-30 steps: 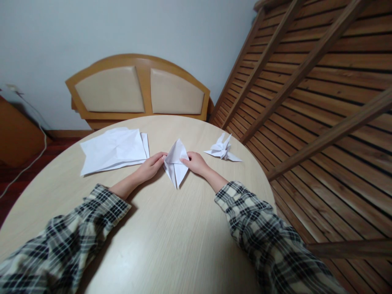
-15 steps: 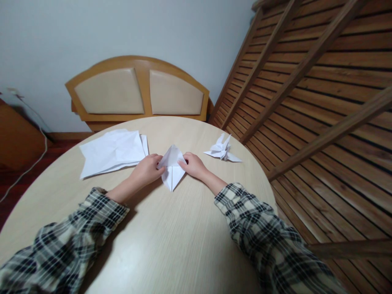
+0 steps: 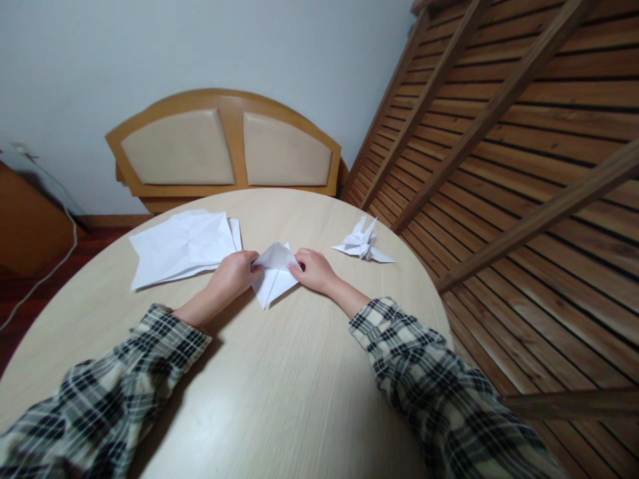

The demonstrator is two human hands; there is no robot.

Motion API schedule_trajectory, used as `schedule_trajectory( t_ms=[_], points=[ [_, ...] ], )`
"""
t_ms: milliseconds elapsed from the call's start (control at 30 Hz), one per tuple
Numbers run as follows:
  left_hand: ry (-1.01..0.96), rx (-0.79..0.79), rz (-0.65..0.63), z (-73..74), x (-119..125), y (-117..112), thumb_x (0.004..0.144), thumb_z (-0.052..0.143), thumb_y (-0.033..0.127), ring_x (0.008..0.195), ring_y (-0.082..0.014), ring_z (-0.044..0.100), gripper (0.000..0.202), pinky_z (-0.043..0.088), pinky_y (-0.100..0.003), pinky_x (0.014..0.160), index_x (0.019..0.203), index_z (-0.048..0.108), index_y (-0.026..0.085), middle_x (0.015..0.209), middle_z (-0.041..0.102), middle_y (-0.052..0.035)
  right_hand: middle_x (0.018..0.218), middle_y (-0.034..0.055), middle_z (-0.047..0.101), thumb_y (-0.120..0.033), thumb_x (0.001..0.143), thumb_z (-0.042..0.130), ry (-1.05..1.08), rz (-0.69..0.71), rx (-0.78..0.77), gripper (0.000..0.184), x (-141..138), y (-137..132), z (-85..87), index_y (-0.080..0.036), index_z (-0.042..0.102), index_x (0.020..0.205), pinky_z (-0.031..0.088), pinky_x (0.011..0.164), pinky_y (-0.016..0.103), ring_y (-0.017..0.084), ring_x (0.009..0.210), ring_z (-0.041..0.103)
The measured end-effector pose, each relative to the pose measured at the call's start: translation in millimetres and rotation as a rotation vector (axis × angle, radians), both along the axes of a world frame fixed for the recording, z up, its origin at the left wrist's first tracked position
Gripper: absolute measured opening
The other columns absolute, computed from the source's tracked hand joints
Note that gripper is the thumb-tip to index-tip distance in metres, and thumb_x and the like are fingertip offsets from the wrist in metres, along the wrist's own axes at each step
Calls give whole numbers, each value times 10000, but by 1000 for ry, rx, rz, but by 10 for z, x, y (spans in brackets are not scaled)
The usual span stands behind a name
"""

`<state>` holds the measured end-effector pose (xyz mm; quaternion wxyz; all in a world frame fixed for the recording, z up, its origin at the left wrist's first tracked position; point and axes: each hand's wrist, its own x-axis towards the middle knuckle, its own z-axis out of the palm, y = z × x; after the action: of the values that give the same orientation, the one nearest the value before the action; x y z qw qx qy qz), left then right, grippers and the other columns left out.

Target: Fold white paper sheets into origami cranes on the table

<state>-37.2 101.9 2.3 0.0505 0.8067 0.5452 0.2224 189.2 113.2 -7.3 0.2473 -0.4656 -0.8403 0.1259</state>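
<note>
Between my hands is a piece of white folded paper (image 3: 273,283), with a crease or slit running down its near half and a raised flap at the far side. My left hand (image 3: 238,271) pinches its left edge between thumb and fingers. The right edge is pinched by my right hand (image 3: 315,271). Its near corner points toward me and slightly left. To the right of my right hand lie folded white paper cranes (image 3: 363,243); whether one or more, I cannot tell. Left of my left hand is a stack of creased white paper sheets (image 3: 182,246).
Everything rests on a round pale wooden table (image 3: 279,399). Behind it stands a wooden headboard (image 3: 232,143) with cream panels against the wall. Slatted wood (image 3: 499,199) rises close along the right side. A white cable (image 3: 74,233) hangs at the far left.
The folded paper has turned, its near corner swinging to the left. Its raised far flap now looks lower and more bent. My left hand has shifted slightly left.
</note>
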Motion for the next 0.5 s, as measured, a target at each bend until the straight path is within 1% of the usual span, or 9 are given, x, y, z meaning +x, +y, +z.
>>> schedule_trajectory(
  t_ms=[100,200,267,300,367,433,500],
  points=[
    [-20,42,-8,-43,-16,23,737,518,253,552,-202,515,147,336,-332,565,592,524,236,576,585,-52,825,36,611,-311,892,571,-5,8,1,222,-5,-13,8,-190,619,713,323,692,298,168,771,511],
    [-39,45,0,-56,-1,12,730,527,250,557,-204,514,111,341,-333,570,620,531,235,574,573,-49,818,38,612,-307,895,567,-13,23,15,225,-13,-18,3,-188,620,711,327,699,301,171,775,514],
    [-63,30,-11,-50,17,-9,730,535,248,571,-204,522,55,349,-329,580,691,566,226,595,576,-44,817,41,614,-305,894,565,-16,25,27,226,-20,-14,-6,-185,618,710,328,696,303,171,772,519],
    [-77,17,-15,-43,25,-20,733,539,247,579,-204,528,57,353,-327,586,742,588,220,611,583,-41,819,43,616,-306,893,566,-16,23,31,225,-23,-10,-12,-184,618,712,329,694,304,172,771,522],
    [-112,-22,-7,-28,32,-40,754,545,260,591,-203,540,157,363,-322,594,877,624,203,647,603,-39,822,47,622,-307,890,571,-18,12,30,219,-25,0,-24,-180,621,719,333,693,306,174,770,530],
    [-171,-63,13,-13,25,-51,812,529,308,615,-208,562,248,383,-326,608,1004,631,187,697,635,-47,830,52,631,-311,889,577,-23,0,17,214,-20,13,-32,-176,628,731,346,704,307,176,773,540],
    [-266,-81,9,-4,4,-49,894,465,381,702,-226,603,302,426,-346,667,1042,634,180,795,677,-70,844,59,640,-318,891,581,-21,-10,2,212,-4,31,-37,-170,637,751,363,721,305,179,785,550]
  ],
)
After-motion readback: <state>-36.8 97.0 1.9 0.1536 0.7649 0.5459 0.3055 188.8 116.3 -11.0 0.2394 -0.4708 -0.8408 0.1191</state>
